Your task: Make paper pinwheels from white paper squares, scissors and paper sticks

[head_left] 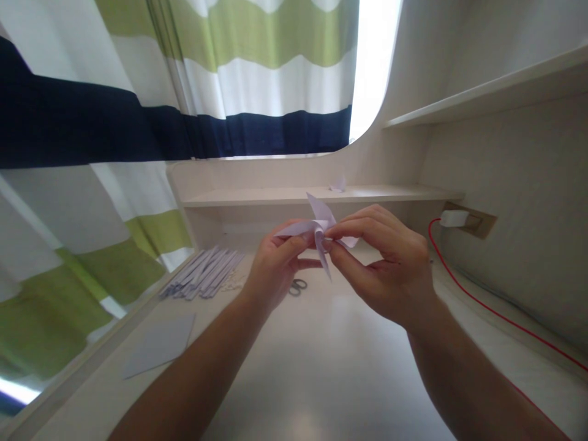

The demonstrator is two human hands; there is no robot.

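A small folded piece of white paper (316,228) with several pointed flaps is held up above the white desk (321,355). My left hand (275,266) pinches its left side with thumb and fingers closed. My right hand (386,263) pinches the middle and right side, fingers curled round it. Both hands meet at the paper, in the centre of the view.
A pile of white paper strips (202,272) lies at the left of the desk, a flat grey-white sheet (160,346) nearer. Small scissors (297,286) lie behind my hands. Another folded paper (339,184) sits on the low shelf. A red cable (482,303) runs from a white plug (454,217). Striped curtain at left.
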